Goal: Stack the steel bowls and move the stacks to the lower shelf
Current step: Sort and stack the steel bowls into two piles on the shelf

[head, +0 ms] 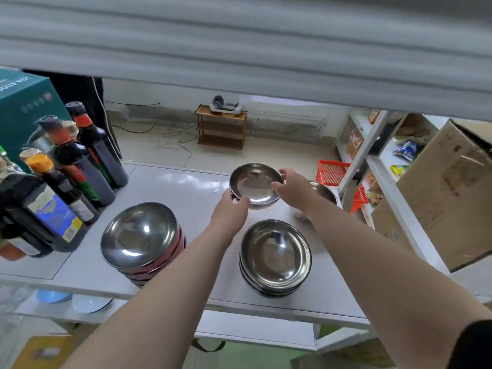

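Both hands grip one steel bowl (255, 185) at the shelf's far side, left hand (231, 209) near rim, right hand (291, 185) opposite; best keep it level and lower it squarely into the nearer stack (275, 258)

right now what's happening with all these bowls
A person is holding one steel bowl by its rim, left hand on the near edge and right hand on the far right edge, above the white shelf. Two stacks of bowls stand nearer: a taller left stack and a right stack. Another bowl sits behind the right hand.
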